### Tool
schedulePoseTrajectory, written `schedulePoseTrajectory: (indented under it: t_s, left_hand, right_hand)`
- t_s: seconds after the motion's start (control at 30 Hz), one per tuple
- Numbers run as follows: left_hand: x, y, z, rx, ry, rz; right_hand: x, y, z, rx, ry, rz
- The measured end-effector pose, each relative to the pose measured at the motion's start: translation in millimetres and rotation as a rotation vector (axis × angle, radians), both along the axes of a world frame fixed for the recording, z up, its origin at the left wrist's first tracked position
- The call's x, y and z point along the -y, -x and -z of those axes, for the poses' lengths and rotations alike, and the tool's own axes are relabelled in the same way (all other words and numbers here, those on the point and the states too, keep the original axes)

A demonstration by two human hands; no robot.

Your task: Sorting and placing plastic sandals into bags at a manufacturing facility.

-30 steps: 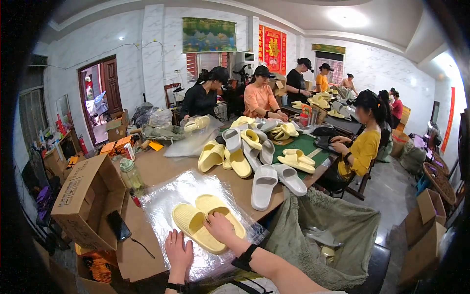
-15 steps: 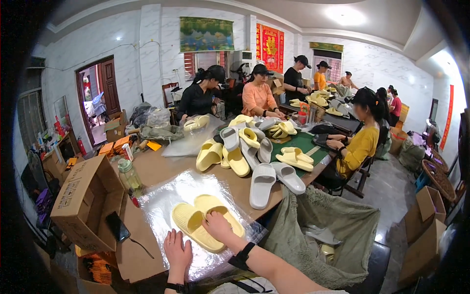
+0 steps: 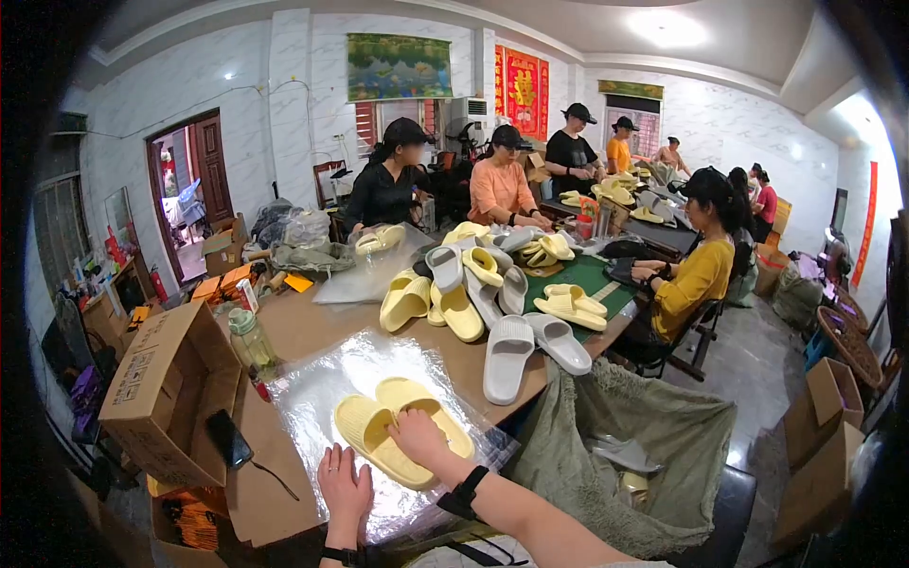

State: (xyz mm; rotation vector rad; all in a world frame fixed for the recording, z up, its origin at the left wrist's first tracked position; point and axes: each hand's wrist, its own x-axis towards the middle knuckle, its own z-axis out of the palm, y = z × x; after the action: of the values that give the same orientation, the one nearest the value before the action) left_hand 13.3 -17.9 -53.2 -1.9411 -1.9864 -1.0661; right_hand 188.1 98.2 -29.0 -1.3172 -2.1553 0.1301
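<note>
The lower edge of the frame cuts off both forearms, and the fisheye rim blackens the corners. The right hand (image 3: 421,437) lies flat, fingers curled loosely over the heel ends of a pair of yellow slippers (image 3: 402,426), covering part of them; whether it grips or merely presses cannot be told. The left hand (image 3: 344,485) rests spread and flat on a clear plastic sheet (image 3: 331,388) just left of the slippers, holding nothing.

The slippers lie side by side in the lower middle of the frame, on the crinkled, glossy sheet that covers the brown surface (image 3: 308,322). Further up the surface sits a heap of yellow and grey slippers (image 3: 473,293), smooth and moulded with ribbed insoles. An open cardboard box (image 3: 156,388) stands at lower left, a dark phone (image 3: 228,438) beside it, a plastic bottle (image 3: 251,341) just above. A coarse olive sack (image 3: 634,445) hangs open at lower right. Other people sit around the long surface in a white-walled room.
</note>
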Motion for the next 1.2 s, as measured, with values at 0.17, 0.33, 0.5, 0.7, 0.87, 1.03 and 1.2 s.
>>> schedulePoseTrajectory:
  t_s: [0.17,0.33,0.5,0.7,0.87,1.03,1.2]
  left_hand:
    - [0,-2,-3,0.013,0.017,-0.002]
    - [-1,-1,-1,0.014,0.012,0.006]
    - [-1,0,0,0.013,0.014,-0.004]
    - [-1,-1,2,0.029,0.021,-0.003]
    - [-2,-1,1,0.052,0.033,0.013]
    - [1,0,3,0.044,0.003,0.015]
    - [0,1,2,0.051,-0.017,0.009]
  right_hand:
    - [-4,2,11,-0.020,-0.065,0.028]
    - [-6,2,11,-0.018,-0.056,0.020]
    - [-8,2,8,-0.009,0.006,0.019]
    - [-18,-22,-5,-0.001,0.146,-0.103]
    - [-22,-42,-6,-0.090,0.139,-0.006]
    - [-23,-38,2,-0.025,0.086,0.137]
    - [-22,-34,9,-0.048,0.014,0.166]
